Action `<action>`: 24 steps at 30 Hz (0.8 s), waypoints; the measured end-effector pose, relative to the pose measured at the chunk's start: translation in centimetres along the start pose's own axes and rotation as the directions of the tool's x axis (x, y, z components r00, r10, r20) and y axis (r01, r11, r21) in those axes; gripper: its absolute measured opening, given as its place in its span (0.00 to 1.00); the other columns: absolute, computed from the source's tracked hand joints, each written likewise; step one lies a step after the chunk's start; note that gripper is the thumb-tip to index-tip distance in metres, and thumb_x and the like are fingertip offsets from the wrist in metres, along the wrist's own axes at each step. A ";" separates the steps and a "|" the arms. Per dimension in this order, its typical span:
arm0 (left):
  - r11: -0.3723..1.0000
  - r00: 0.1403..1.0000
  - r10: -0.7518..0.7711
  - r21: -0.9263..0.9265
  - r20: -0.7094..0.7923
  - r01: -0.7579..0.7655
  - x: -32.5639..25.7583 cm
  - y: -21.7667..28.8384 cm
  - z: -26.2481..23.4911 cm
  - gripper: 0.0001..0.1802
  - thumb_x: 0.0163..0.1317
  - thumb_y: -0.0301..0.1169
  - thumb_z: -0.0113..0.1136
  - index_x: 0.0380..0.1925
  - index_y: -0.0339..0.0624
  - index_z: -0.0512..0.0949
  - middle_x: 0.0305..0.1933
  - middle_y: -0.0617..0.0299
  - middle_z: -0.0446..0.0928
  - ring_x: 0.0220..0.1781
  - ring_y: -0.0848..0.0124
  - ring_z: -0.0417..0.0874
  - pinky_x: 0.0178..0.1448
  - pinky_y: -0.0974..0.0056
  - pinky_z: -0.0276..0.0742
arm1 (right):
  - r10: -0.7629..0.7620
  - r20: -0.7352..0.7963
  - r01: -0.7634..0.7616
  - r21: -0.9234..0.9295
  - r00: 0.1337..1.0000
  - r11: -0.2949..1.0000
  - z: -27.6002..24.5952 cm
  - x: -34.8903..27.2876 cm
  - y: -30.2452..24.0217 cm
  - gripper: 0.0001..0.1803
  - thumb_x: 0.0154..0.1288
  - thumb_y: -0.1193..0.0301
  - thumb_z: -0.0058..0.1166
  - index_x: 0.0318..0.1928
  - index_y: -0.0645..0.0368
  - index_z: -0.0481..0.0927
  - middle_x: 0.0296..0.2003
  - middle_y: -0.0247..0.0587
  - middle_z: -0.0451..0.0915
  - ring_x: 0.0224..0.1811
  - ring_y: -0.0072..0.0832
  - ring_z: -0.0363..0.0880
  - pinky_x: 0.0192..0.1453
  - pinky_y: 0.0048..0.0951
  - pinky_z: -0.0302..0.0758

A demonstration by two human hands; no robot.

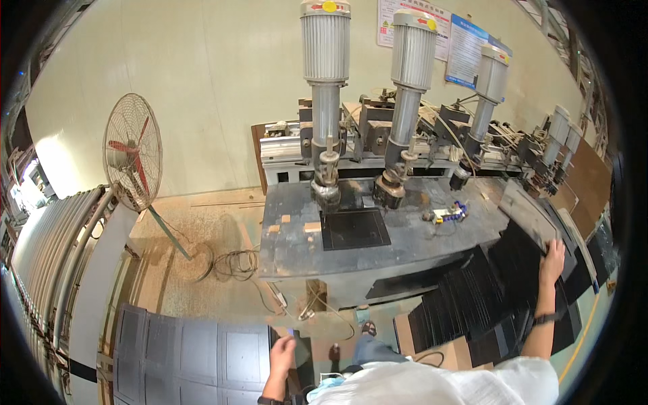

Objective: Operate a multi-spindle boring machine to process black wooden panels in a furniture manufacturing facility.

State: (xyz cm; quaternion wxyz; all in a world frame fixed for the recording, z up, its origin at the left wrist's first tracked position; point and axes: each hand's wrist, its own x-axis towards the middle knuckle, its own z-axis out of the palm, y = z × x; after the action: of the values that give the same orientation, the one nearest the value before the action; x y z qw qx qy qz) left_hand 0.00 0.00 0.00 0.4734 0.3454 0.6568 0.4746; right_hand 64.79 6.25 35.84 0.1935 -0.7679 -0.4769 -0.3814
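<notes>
- Nearest us, the person's left hand point(282, 351) hangs low over the stack of dark square panels point(182, 354) at the near left; the fingers look loosely curled and holding nothing, though it's too small to be sure.
- Those panels lie flat in rows, matte black, with raised borders.
- Over on the right, the right hand point(553, 260) reaches out, fingers pressed together and laid flat on the top of a fanned heap of black boards point(486, 297), at its far edge.
- To lift one cleanly, I'd judge it best to get the fingertips under a single edge and slide it off level, so the rest don't slip.
- Further off, the grey steel worktable point(418, 239) is dusty and scuffed, with one black panel point(354, 229) sitting flat beneath the drill heads.
- Beyond that stand ribbed, cylindrical drill motors point(325, 50) in a row.
- Far left, a round wire-caged fan point(133, 152) with red blades.
</notes>
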 end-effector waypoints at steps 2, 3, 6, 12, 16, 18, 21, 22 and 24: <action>0.985 0.976 0.067 0.145 0.209 -0.099 4.3 3.6 5.7 0.26 0.62 0.39 0.62 0.56 0.35 0.73 0.51 0.54 0.79 0.52 0.65 0.79 0.56 0.65 0.73 | -0.097 -0.024 0.098 0.085 0.995 0.991 -1.1 0.3 -4.8 0.23 0.38 0.85 0.56 0.41 0.59 0.74 0.39 0.46 0.72 0.46 0.46 0.71 0.48 0.42 0.70; 0.961 0.941 0.039 0.245 0.337 -0.127 2.5 4.4 6.6 0.26 0.63 0.40 0.62 0.56 0.35 0.73 0.51 0.53 0.79 0.52 0.64 0.80 0.56 0.65 0.73 | -0.236 0.003 0.231 0.202 0.972 0.952 -4.1 -1.2 -5.8 0.22 0.37 0.85 0.55 0.39 0.60 0.75 0.37 0.46 0.72 0.44 0.46 0.71 0.46 0.42 0.70; 0.782 0.836 0.289 0.389 0.466 -0.487 13.0 12.5 17.4 0.27 0.61 0.42 0.61 0.56 0.36 0.73 0.53 0.49 0.77 0.57 0.57 0.77 0.59 0.60 0.72 | -0.491 -0.135 0.499 0.420 0.860 0.758 0.1 4.2 -15.0 0.21 0.34 0.85 0.54 0.35 0.58 0.78 0.32 0.43 0.73 0.38 0.45 0.73 0.40 0.39 0.72; 0.205 0.694 0.557 0.735 0.456 -0.647 25.2 14.2 28.0 0.35 0.57 0.49 0.59 0.59 0.39 0.69 0.64 0.48 0.66 0.70 0.50 0.61 0.71 0.44 0.55 | -0.707 -0.060 0.552 0.673 0.704 0.493 10.8 2.9 -26.6 0.26 0.29 0.83 0.59 0.38 0.52 0.81 0.32 0.37 0.75 0.36 0.39 0.75 0.37 0.37 0.75; 0.142 0.517 0.719 0.630 0.465 -0.763 28.2 10.0 29.2 0.38 0.55 0.55 0.59 0.63 0.49 0.67 0.68 0.50 0.62 0.71 0.50 0.58 0.72 0.41 0.47 | -0.719 -0.147 0.613 0.653 0.679 0.445 17.0 -1.4 -30.8 0.27 0.29 0.83 0.58 0.39 0.50 0.81 0.34 0.34 0.77 0.36 0.37 0.76 0.36 0.36 0.75; 0.221 0.504 0.745 0.551 0.437 -0.804 28.7 9.9 29.4 0.37 0.54 0.56 0.60 0.62 0.51 0.69 0.67 0.50 0.63 0.70 0.50 0.59 0.72 0.42 0.48 | -0.714 -0.176 0.609 0.678 0.678 0.412 20.2 -4.0 -32.2 0.28 0.30 0.83 0.58 0.40 0.50 0.80 0.35 0.33 0.78 0.37 0.37 0.77 0.37 0.35 0.75; 0.194 0.444 0.823 0.560 0.353 -0.805 26.2 9.6 29.2 0.38 0.50 0.58 0.62 0.56 0.47 0.74 0.60 0.49 0.70 0.65 0.52 0.65 0.70 0.47 0.56 | -0.730 -0.178 0.602 0.706 0.660 0.373 23.6 -7.3 -33.5 0.27 0.33 0.83 0.58 0.41 0.50 0.79 0.35 0.34 0.78 0.38 0.37 0.77 0.39 0.35 0.76; 0.191 0.494 0.778 0.603 0.388 -0.774 24.8 9.3 29.0 0.38 0.49 0.57 0.63 0.55 0.45 0.74 0.56 0.49 0.71 0.62 0.53 0.67 0.68 0.49 0.59 | -0.741 -0.178 0.621 0.687 0.647 0.378 24.8 -8.0 -33.9 0.24 0.37 0.81 0.58 0.41 0.51 0.79 0.35 0.34 0.78 0.39 0.36 0.77 0.40 0.35 0.76; 0.076 0.428 0.820 0.668 0.380 -0.740 21.3 8.9 27.9 0.34 0.52 0.54 0.62 0.51 0.41 0.76 0.45 0.54 0.74 0.51 0.55 0.72 0.57 0.54 0.68 | -0.724 -0.211 0.637 0.669 0.657 0.383 26.9 -9.6 -34.8 0.22 0.41 0.79 0.57 0.42 0.51 0.79 0.36 0.33 0.78 0.40 0.36 0.77 0.40 0.35 0.77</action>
State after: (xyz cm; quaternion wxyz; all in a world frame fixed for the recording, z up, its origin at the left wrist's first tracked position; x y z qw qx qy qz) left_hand 19.90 30.32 -0.68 -0.0832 0.7800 0.5195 0.3390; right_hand 42.49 34.75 9.05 0.2641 -0.3910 -0.8647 -0.1724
